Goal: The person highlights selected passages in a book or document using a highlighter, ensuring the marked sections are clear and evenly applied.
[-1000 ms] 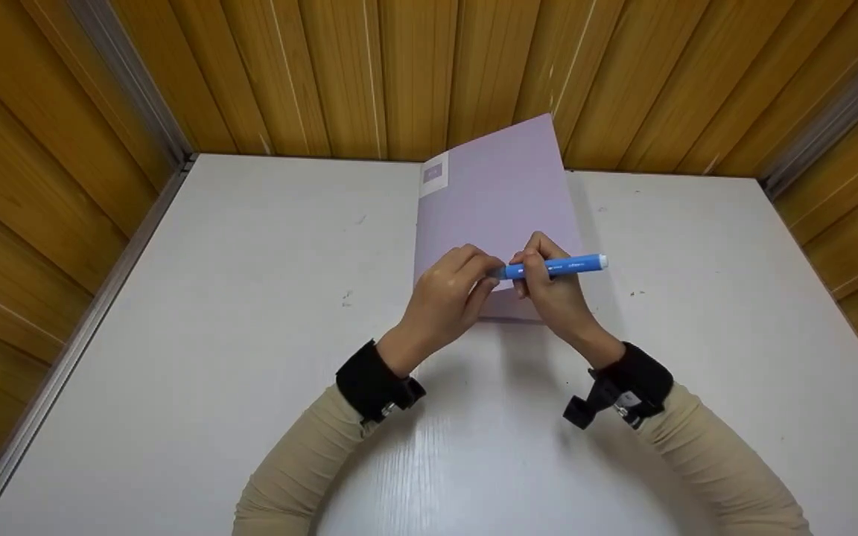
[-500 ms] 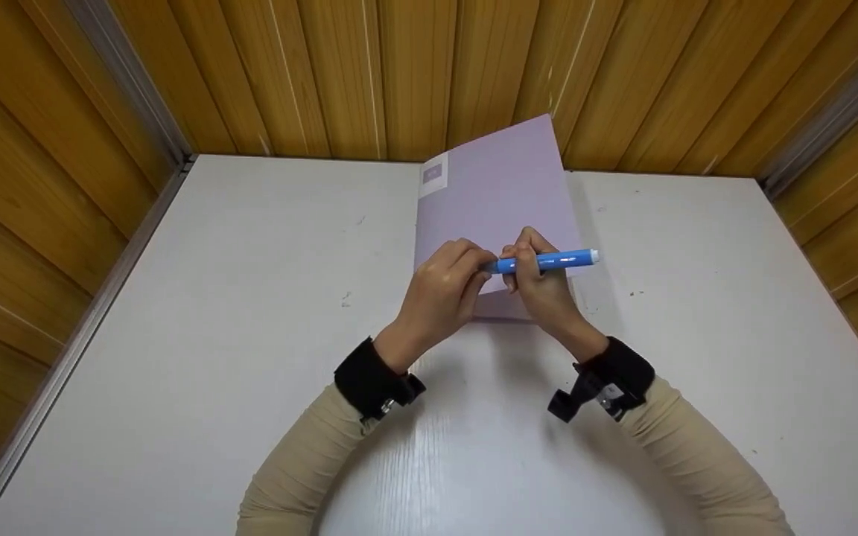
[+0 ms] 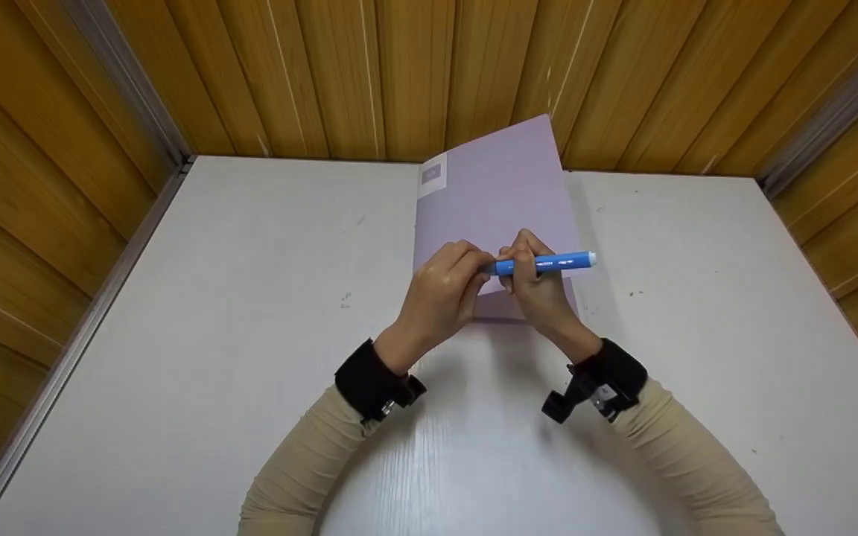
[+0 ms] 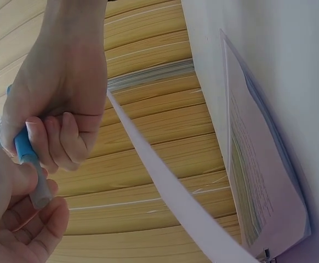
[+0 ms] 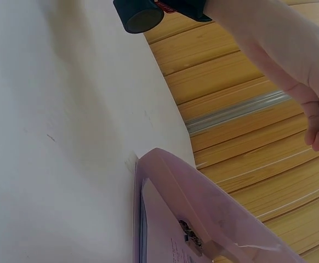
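Observation:
A blue marker is held level above a lilac folder that lies on the white table. My right hand grips the marker's barrel with curled fingers. My left hand pinches the marker's left end, where a greyish cap shows between thumb and fingers in the left wrist view. There the blue barrel runs up into the right hand's fist. The folder's cover is lifted, with printed sheets under it.
Wooden plank walls close in the table at the back and on both sides, with metal strips in the corners. The folder's far corner rises in front of the back wall. Black wrist straps sit on both arms.
Both hands have drawn closer together and shifted slightly left. The marker has slid left with them, and the left fingers now close over its left end.

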